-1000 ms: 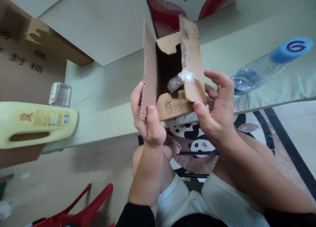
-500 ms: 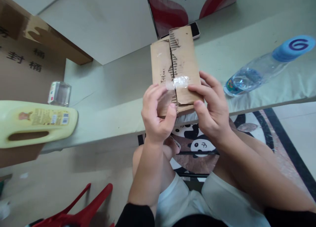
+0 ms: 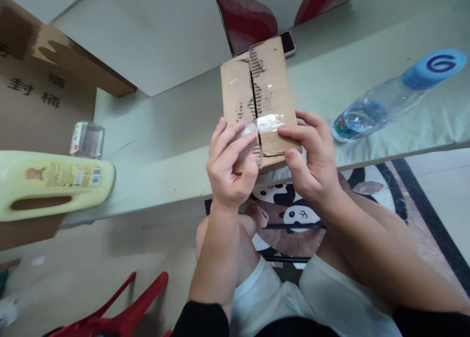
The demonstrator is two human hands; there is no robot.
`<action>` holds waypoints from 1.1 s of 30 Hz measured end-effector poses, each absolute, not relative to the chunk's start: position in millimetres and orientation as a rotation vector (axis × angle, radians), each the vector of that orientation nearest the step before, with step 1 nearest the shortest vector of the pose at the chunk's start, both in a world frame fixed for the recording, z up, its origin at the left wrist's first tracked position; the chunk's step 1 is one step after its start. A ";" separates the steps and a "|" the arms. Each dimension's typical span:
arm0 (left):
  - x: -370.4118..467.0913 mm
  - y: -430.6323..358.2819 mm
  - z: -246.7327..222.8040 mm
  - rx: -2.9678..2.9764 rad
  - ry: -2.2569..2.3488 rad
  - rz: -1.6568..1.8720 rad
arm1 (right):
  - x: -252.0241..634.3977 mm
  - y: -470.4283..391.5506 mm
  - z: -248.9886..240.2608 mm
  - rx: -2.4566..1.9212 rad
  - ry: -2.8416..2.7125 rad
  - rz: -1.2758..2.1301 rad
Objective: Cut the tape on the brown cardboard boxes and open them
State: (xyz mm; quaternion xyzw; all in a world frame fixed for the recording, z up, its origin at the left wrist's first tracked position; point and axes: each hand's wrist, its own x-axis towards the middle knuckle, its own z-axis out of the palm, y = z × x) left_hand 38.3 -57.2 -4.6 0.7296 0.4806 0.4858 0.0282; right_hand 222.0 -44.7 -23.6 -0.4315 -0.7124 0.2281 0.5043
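A small brown cardboard box (image 3: 273, 87) is held up at the table's front edge, its torn flaps meeting at a dark gap. Clear shiny tape (image 3: 270, 122) crosses that gap near the lower end. My left hand (image 3: 231, 166) grips the lower left of the box, with fingertips on the tape and flap. On the lower right corner, my right hand (image 3: 314, 156) holds the box between thumb and fingers, its index finger beside the tape. Part of a phone (image 3: 288, 43) shows behind the top of the box.
A water bottle (image 3: 382, 107) is on the pale table (image 3: 176, 166) at right. At left are a yellow jug (image 3: 58, 178), a clear small container (image 3: 87, 140) and a large carton (image 3: 33, 107). A red-and-white box (image 3: 286, 4) stands behind. Below is a red stool (image 3: 121, 317).
My left fingers have spread and shifted over the tape and left flap. The box stays in both hands, with more of its lower left side showing.
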 end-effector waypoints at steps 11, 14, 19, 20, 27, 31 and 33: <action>32.0 -58.4 -6.2 2.440 1.513 1.422 | 213.3 -42.5 -14.8 -1.093 -1.703 0.478; 32.0 -57.1 -5.7 2.449 1.507 1.428 | 212.0 -43.1 -13.6 -1.084 -1.692 0.494; 30.5 -55.3 -6.0 2.485 1.417 1.446 | 209.6 -45.9 -14.9 -1.132 -1.666 0.515; 30.5 -55.3 -6.7 2.486 1.434 1.448 | 210.6 -45.3 -17.3 -1.119 -1.653 0.526; 36.7 -54.0 -10.9 2.445 1.443 1.554 | 236.1 -22.6 -42.1 -1.404 -1.561 0.477; 47.8 -54.2 -10.0 2.422 1.514 1.653 | 242.8 -15.0 -39.8 -1.767 -1.828 0.606; 53.1 -55.0 -9.6 2.422 1.563 1.668 | 243.4 -14.2 -35.2 -1.844 -1.932 0.654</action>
